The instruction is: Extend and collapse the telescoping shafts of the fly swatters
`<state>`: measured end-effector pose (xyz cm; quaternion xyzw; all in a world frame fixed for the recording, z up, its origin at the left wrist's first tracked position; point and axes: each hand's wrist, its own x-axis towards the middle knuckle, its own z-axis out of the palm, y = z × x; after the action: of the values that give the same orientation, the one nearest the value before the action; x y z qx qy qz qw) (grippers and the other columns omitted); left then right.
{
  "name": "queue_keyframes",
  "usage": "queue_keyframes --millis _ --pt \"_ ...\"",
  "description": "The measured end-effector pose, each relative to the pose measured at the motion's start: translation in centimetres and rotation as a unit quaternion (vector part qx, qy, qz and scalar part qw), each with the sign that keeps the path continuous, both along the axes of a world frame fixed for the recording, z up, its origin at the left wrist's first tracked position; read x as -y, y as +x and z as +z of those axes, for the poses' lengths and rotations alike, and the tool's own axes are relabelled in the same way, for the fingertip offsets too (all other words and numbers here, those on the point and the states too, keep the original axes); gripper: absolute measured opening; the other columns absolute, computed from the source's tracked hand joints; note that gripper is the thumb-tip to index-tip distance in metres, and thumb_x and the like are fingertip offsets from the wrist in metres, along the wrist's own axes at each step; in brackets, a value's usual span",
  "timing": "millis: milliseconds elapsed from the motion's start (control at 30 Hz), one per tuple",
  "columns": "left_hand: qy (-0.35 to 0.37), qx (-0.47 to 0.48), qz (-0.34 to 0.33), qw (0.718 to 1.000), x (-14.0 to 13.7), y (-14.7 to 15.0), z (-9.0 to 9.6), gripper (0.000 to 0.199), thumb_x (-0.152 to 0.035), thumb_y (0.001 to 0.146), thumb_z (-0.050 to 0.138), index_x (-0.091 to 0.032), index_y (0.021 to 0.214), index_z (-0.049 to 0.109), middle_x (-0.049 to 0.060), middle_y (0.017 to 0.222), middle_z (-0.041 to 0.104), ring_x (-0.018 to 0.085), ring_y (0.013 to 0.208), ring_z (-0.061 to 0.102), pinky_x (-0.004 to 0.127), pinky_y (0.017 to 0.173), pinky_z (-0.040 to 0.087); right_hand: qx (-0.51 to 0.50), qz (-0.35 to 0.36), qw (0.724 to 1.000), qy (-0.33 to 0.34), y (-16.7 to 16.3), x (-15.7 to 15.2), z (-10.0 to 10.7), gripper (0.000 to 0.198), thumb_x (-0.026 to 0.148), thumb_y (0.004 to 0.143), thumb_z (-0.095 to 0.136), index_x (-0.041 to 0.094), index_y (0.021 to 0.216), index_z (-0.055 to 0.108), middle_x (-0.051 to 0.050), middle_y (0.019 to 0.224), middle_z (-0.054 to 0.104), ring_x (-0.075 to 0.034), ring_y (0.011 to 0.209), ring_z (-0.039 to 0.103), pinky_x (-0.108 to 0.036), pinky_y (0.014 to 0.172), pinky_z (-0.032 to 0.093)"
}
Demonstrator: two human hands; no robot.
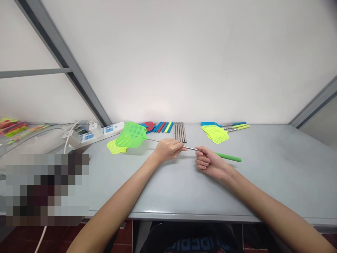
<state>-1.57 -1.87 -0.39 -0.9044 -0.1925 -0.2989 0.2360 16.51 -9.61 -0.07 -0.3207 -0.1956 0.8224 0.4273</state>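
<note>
Held above the table is a green fly swatter [131, 135], its perforated head to the left and its green handle [229, 157] to the right, joined by a thin metal rod. My left hand [170, 149] is closed around the rod near the middle. Farther right, my right hand [209, 162] grips the rod close to the handle, fingers curled. Beneath the green head lies a yellow swatter head [116, 147]. Behind my hands are several metal tubes [180, 132] side by side, and left of them several coloured handle grips [163, 127]. Red and blue swatter heads [150, 126] lie beside those.
Swatters with yellow heads [217, 134] and a blue head [210, 124] lie at the back right. White power strips [113, 129] with plugs and cables stand at the left. A wall closes off the grey table's [276, 168] back. The lower left is pixelated.
</note>
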Motion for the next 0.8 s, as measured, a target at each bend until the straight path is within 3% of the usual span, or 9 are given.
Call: queue_keyframes --millis 800 --pt "-0.019 0.008 0.008 1.0 0.1 -0.66 0.74 0.029 -0.028 0.083 0.038 -0.017 0.057 0.045 -0.002 0.048 0.049 0.009 0.047 0.044 0.024 0.047 0.024 0.014 0.007 0.999 0.042 0.83 -0.16 -0.02 0.029 0.03 0.075 0.049 0.017 0.052 0.037 0.01 0.033 0.017 -0.005 0.034 0.013 -0.018 0.034 0.02"
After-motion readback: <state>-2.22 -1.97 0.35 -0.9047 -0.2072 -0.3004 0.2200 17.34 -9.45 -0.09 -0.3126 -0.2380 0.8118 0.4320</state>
